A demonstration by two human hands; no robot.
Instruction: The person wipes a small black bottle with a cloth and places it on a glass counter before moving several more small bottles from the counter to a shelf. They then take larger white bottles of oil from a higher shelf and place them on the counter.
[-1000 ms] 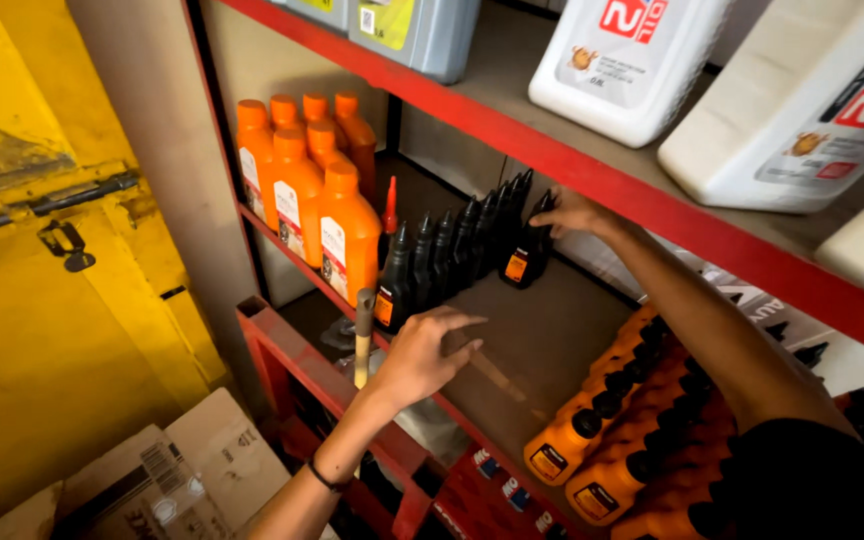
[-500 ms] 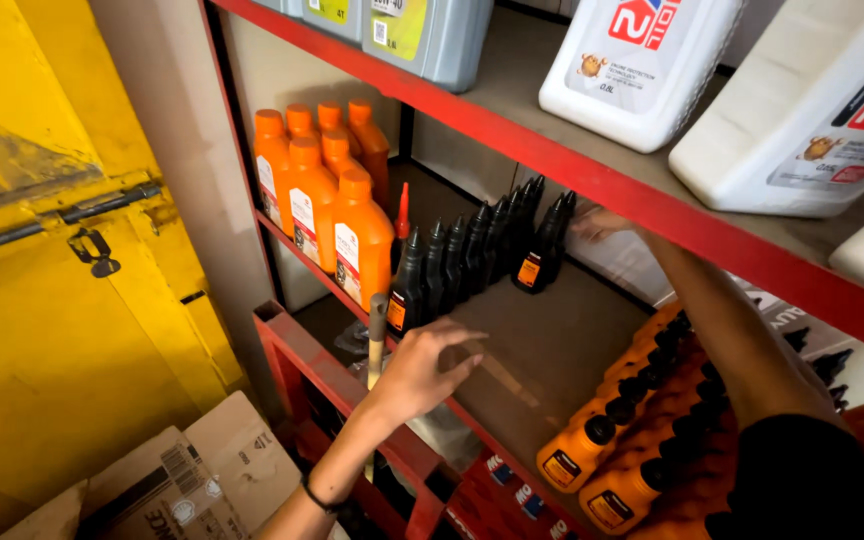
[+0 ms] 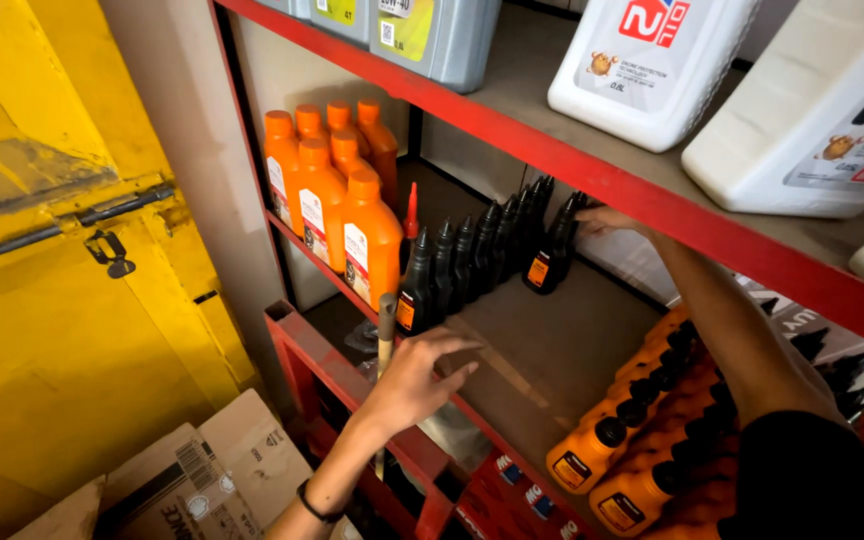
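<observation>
The right hand (image 3: 602, 218) reaches far back under the red shelf (image 3: 592, 165); its fingers rest on the top of a small black bottle (image 3: 550, 250) with an orange label; the shelf edge hides part of the hand, so it is hard to tell if the fingers are closed tight around the bottle or only touching it; more black bottles (image 3: 467, 255) with pointy tips stand in a row just to the side of those fingers, running toward the front; the left hand (image 3: 414, 378) is low down at the front of the rack; its fingers are spread wide and hold nothing; a thin wooden stick (image 3: 386, 330) stands upright just beside the thumb side of that hand, and whether it touches the hand is not clear; the nearest black bottle stands just past the fingertips; tall orange bottles (image 3: 337, 195) stand behind the stick; other orange bottles (image 3: 632, 450) lie on their sides below the right arm; a cardboard box (image 3: 212, 480) sits on the floor below the left wrist.
</observation>
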